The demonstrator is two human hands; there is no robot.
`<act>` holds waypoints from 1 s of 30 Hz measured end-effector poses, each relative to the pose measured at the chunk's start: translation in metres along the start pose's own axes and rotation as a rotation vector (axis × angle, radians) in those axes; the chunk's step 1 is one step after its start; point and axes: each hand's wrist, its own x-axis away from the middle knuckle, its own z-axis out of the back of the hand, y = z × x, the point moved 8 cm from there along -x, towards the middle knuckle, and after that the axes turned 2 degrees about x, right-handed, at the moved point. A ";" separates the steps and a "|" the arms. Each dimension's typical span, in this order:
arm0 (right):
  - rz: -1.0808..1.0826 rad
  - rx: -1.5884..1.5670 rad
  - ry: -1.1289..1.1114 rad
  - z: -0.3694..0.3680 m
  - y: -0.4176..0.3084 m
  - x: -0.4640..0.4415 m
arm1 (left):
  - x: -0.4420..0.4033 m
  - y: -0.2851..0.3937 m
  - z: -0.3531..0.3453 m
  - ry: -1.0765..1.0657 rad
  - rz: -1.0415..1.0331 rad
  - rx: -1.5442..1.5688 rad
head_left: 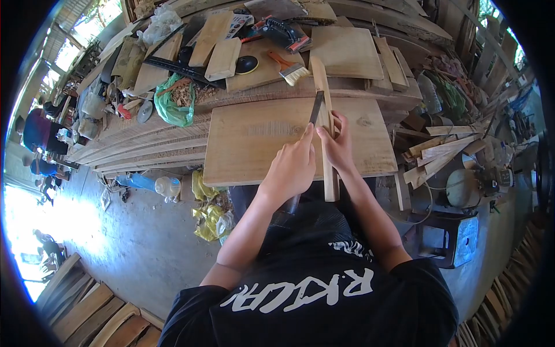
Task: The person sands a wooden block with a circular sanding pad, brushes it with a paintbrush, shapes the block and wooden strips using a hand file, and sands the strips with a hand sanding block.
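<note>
My left hand (293, 163) is closed round the lower end of a dark, flat metal tool (317, 108), with a finger stretched along it. The tool looks like a file or a blade; its upper end lies against a long narrow wood strip (321, 79). My right hand (338, 143) grips that strip near its middle, thumb on the near side, fingers round the far side. Strip and hands are above a wide wooden board (248, 150), and the strip's lower end reaches past the board's front edge.
Behind the board, a bench holds a paint brush (293, 72), wood blocks (222, 59), a black round disc (247, 64) and a green bag (175, 107). A plastic stool (462, 240) and a machine (462, 188) stand right. People (40, 136) are far left.
</note>
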 end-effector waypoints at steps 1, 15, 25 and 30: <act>0.021 -0.011 0.000 0.000 0.002 0.000 | -0.001 0.000 0.000 0.004 -0.001 0.011; -0.008 -0.056 -0.022 -0.002 -0.002 0.003 | -0.075 -0.011 0.013 0.040 0.022 -0.013; -0.060 0.009 -0.026 0.000 -0.007 0.004 | -0.109 -0.013 0.015 0.065 0.010 -0.056; -0.262 0.170 -0.151 0.003 -0.016 0.003 | -0.028 -0.042 0.008 -0.019 0.045 0.188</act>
